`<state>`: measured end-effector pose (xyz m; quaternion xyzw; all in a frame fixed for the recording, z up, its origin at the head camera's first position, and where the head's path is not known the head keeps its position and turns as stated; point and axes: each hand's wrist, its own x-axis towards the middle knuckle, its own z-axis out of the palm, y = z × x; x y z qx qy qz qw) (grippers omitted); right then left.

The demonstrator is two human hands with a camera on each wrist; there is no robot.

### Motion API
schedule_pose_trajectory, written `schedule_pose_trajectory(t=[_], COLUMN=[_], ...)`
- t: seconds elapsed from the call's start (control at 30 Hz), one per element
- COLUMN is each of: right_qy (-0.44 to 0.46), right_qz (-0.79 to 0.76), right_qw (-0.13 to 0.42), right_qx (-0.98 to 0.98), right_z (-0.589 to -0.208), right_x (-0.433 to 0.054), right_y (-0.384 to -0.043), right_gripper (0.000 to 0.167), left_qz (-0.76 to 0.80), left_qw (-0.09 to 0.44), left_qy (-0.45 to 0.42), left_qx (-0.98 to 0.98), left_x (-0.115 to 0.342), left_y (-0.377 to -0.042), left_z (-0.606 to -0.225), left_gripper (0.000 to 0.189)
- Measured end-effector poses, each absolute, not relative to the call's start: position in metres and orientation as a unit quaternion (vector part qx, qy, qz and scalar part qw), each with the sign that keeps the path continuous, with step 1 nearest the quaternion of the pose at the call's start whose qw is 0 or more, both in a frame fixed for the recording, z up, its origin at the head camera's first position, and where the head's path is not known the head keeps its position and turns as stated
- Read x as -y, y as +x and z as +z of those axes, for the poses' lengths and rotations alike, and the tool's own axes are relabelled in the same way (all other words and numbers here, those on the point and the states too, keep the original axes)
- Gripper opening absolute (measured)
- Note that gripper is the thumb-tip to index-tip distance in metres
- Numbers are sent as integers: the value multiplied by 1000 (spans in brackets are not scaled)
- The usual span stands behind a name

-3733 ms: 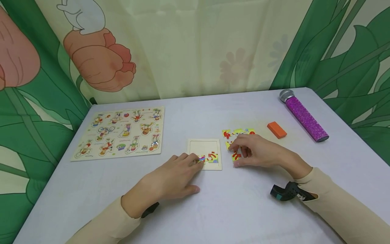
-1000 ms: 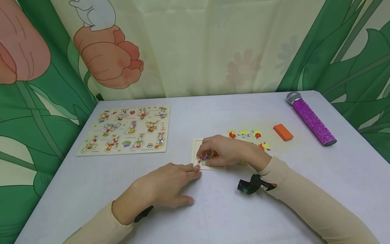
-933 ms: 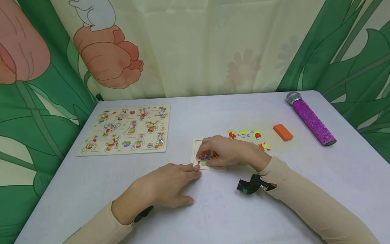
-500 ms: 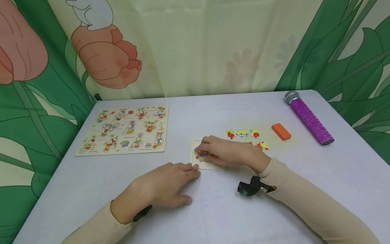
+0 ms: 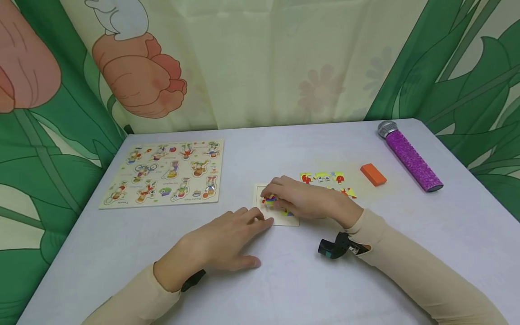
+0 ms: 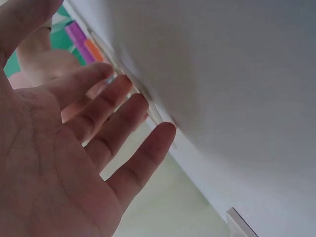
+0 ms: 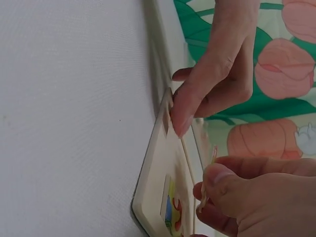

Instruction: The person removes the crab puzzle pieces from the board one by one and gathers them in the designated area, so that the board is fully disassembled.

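Note:
A small cream puzzle tray [image 5: 280,221] lies at mid-table, with a yellow, red and blue piece [image 7: 174,207] set in its near right corner. My right hand [image 5: 302,198] is over the tray, pinching a rainbow-coloured puzzle piece [image 5: 269,200] between thumb and fingers. Seen edge-on in the right wrist view, that piece [image 7: 214,154] is tilted and raised above the tray. My left hand [image 5: 227,239] has its fingers extended, the index fingertip touching the tray's near edge. Several loose yellow and red pieces [image 5: 322,177] lie right of the tray, partly hidden by my right hand.
A larger board of animal figures [image 5: 162,174] lies at the back left. Toward the back right are an orange block [image 5: 373,174] and a purple glittery microphone [image 5: 412,158]. A printed curtain [image 5: 243,67] hangs behind the white table [image 5: 284,280].
My right hand came left from the loose pieces to the tray. Over the last second the rainbow piece shifted toward the tray's far side, and my left index finger moved right along the near edge.

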<state>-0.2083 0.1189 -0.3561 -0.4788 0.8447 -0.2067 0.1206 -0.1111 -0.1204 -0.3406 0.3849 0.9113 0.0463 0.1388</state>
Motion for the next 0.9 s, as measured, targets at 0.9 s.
schedule_pose_trajectory(t=[0.9], right_qy=[-470], right_qz=[-265], right_qw=[102], right_qx=[-835], right_z=[-330], right_x=[-154], right_y=[-211], right_gripper=[34], left_qz=[-62], left_qw=[100], left_qy=[373], left_qx=[-920], left_x=[83], left_y=[-118], left_z=[-339], left_gripper=[78])
